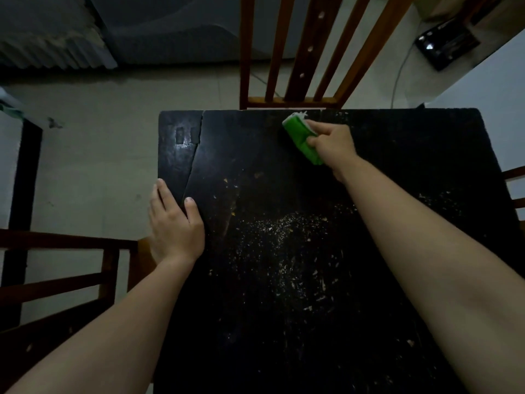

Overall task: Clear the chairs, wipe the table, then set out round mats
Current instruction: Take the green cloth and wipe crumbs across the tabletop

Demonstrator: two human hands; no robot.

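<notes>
Wiping step: my right hand (332,146) fingers curled round green brush (302,137) at desk (397,155) far edge, left hand (174,220) flat on desk w/ fingers straight, next prob sweep crumbs (295,251) nearer me.

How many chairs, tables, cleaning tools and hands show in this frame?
Chairs: 3, the right one barely in view
Table: 1
Green scrubber: 1
Hands: 2, left hand flat on the table edge, right hand holding the scrubber
Total: 7
</notes>
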